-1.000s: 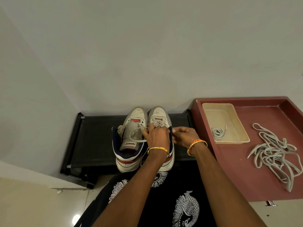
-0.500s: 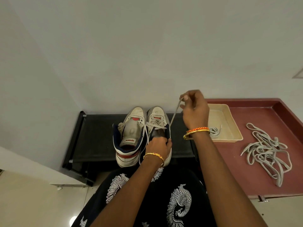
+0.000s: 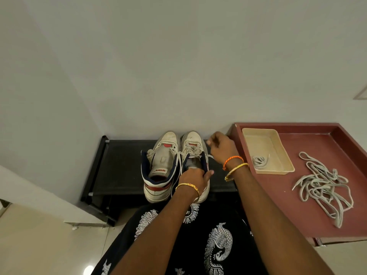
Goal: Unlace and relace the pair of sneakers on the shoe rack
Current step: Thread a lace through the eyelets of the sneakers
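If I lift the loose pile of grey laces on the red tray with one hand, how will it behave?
The pile of grey laces will probably sag limply, since its flat strands lie in loose loops. It looks light. Tangled loops may come up together from the red tray.

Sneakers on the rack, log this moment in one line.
right sneaker | left hand grips collar | right hand pinches lace | left sneaker lace loose

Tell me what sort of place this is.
Probably a home entryway or corner: a low black shoe rack against a plain wall holds a pair of sneakers, with a red tray table beside it on a tiled floor.
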### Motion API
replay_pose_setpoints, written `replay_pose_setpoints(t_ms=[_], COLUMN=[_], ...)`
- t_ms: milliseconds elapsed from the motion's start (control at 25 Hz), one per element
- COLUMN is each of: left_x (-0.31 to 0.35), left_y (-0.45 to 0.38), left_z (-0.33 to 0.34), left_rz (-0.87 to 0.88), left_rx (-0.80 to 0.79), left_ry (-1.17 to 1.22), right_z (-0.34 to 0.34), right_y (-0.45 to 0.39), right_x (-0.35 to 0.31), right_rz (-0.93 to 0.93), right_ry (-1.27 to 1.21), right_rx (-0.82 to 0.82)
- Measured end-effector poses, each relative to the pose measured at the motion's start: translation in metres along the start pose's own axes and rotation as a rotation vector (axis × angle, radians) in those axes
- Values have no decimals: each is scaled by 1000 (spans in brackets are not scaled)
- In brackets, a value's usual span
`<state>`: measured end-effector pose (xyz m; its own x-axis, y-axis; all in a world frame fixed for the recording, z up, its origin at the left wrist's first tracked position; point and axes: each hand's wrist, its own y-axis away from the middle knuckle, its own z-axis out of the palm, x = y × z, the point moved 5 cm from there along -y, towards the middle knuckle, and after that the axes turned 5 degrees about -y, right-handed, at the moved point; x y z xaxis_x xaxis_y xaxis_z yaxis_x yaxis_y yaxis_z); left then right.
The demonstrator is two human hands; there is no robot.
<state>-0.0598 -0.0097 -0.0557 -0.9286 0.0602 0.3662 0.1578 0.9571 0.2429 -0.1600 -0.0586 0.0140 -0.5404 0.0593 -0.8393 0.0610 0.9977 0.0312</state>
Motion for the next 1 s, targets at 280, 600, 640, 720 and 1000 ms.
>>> replay_pose_setpoints(t_ms=[280, 600, 640, 720, 1000], left_x=[0, -9, -13, -26, -52], left_y=[-7, 0, -1, -15, -38], left_z=[5, -32, -45, -58, -75], left_rz=[7, 40, 8, -94, -184], left_rx=[5, 417, 518, 388, 51], left_ry=[-15, 32, -81, -266, 144], right_z=[9, 6, 10, 24, 6], right_y=[10, 9, 5, 4, 0], right_x=[35, 34, 38, 42, 25], right_rz=[84, 180, 184, 196, 342], right_ry=[120, 342, 331, 219, -32], right_rx=[-1, -45, -101, -198, -154])
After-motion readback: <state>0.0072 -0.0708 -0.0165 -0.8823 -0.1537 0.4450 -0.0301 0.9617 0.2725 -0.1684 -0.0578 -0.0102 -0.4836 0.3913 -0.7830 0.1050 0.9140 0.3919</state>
